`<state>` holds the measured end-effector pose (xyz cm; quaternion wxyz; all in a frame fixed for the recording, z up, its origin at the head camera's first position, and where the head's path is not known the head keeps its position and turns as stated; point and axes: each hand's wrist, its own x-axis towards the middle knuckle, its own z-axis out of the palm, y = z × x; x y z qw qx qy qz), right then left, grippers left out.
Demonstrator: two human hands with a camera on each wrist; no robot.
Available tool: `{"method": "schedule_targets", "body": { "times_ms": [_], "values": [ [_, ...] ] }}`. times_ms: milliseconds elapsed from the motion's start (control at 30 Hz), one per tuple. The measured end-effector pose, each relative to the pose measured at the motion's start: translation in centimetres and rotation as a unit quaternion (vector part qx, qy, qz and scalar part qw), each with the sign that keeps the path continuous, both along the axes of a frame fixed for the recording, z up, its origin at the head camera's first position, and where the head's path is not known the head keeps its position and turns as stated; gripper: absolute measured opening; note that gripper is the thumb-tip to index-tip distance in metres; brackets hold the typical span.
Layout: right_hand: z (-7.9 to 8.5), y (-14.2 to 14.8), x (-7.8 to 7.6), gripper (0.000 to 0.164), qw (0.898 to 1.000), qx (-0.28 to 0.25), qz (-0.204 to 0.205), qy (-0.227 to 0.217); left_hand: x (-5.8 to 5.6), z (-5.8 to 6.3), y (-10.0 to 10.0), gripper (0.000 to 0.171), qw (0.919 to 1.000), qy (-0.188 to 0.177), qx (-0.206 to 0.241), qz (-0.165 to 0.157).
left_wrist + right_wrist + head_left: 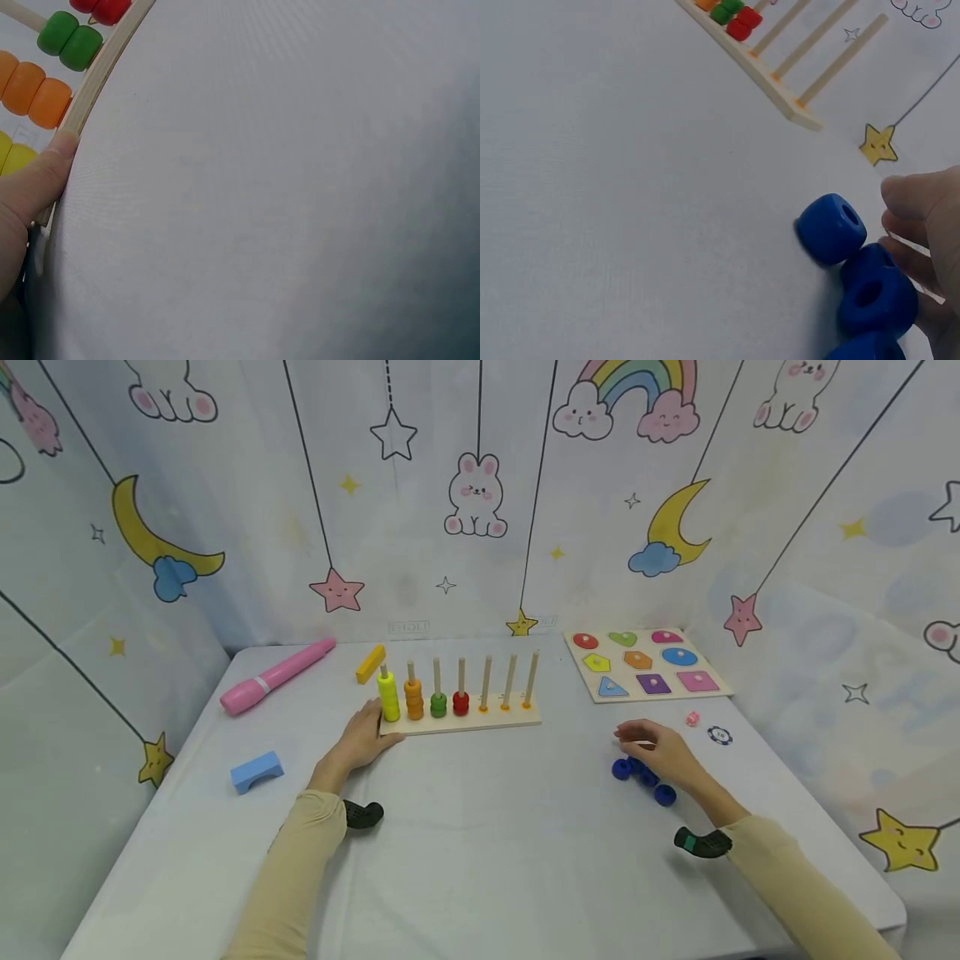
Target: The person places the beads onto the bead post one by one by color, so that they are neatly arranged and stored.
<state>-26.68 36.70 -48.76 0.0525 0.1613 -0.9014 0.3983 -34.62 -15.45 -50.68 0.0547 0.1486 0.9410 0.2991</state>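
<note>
Nearest the person, two sleeved forearms reach out over the white table [480, 860], each with a dark wrist-worn camera strapped below it. The right hand [663, 752] hovers, fingers loosely curled, over a small cluster of blue beads [641, 775] lying on the cloth; in the right wrist view the fingertips [915, 196] sit just beside the beads [855, 262] and may touch one, but whether any bead is actually pinched cannot be told, since the hand covers part of the cluster and the lowest bead is cut off by the frame edge. The left hand [363, 739] lies flat, fingers relaxed, against the near left corner of the wooden bead-stacking board [461, 718]; the left wrist view shows the thumb [52, 169] pressing on the board's edge [97, 71], which looks like a way of steadying it. On the board's rods stand yellow beads [387, 695], orange beads [413, 697], green beads [438, 703] and red beads [461, 702], the stacks shrinking rightward, while the three rods further right are bare. To the left lie a blue arch block [257, 771], a pink marker-shaped toy [277, 677] and a yellow block [371, 663]. Beyond the right hand are a small pink die [692, 718], a dark round chip [719, 736] too small to read, and a shape-sorting puzzle board [647, 664]. A cartoon backdrop [480, 485] closes it in.
</note>
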Motion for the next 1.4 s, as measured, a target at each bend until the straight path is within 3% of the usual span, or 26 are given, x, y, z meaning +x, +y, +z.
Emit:
{"method": "schedule_targets", "body": {
  "times_ms": [233,367,567,800,967,1400],
  "values": [
    [1.9,-1.4,3.2,0.034,1.0,0.019,0.011,-0.003,0.1,0.2,0.1,0.083,1.0,0.001,0.001,0.004],
    [1.3,-1.0,3.7,0.036,0.999,0.046,0.004,0.01,0.0,0.2,0.1,0.083,1.0,0.002,0.001,0.004],
    [-1.0,0.6,3.1,0.037,0.997,0.073,-0.003,0.038,0.0,0.3,0.0,0.083,1.0,0.002,0.002,0.003],
    [-1.8,0.8,3.0,0.035,0.995,0.08,-0.019,0.051,0.0,0.2,0.1,0.082,0.9999,-0.008,0.005,0.007],
    [-1.8,0.8,3.0,0.037,0.994,0.076,-0.019,0.069,0.0,0.2,0.2,0.082,0.9999,-0.012,0.0,0.007],
    [-0.1,-1.2,0.9,0.038,0.996,0.039,-0.008,0.08,0.0,0.0,-0.1,0.083,0.9999,-0.008,0.009,0.011]
  ]
}}
